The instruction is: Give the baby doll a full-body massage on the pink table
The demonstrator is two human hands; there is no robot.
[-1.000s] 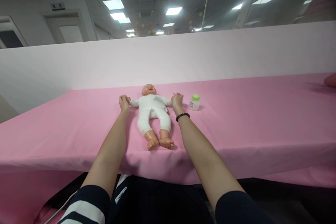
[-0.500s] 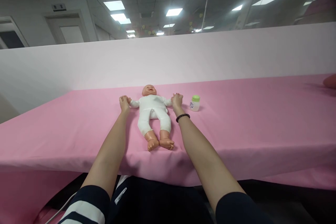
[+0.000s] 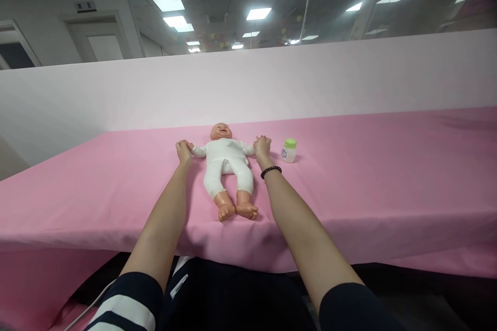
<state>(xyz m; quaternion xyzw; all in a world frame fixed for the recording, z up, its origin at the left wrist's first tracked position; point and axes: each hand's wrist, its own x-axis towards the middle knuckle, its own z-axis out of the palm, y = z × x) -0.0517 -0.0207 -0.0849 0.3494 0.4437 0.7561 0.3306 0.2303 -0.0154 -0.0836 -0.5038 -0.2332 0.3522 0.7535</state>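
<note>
Left of a doll (image 3: pixel 227 158), a person's left hand (image 3: pixel 184 151) closes its fingers around the toy's near hand; the forearm runs down past the doll's feet to a dark sleeve banded in white (image 3: pixel 128 310). The doll, in a white suit, lies on its back on a pink cloth (image 3: pixel 357 181), arms spread, its bare feet close to the cloth's front edge and its head toward a white partition (image 3: pixel 248 88) that rises beyond it. On the doll's right side as the person sees it, the right hand (image 3: pixel 262 149) is clamped on the other small hand, a dark beaded bracelet (image 3: pixel 271 171) at the wrist. Farther right of the doll, just beside that hand, a jar (image 3: pixel 288 154) with a green lid (image 3: pixel 290 143) stands upright.
</note>
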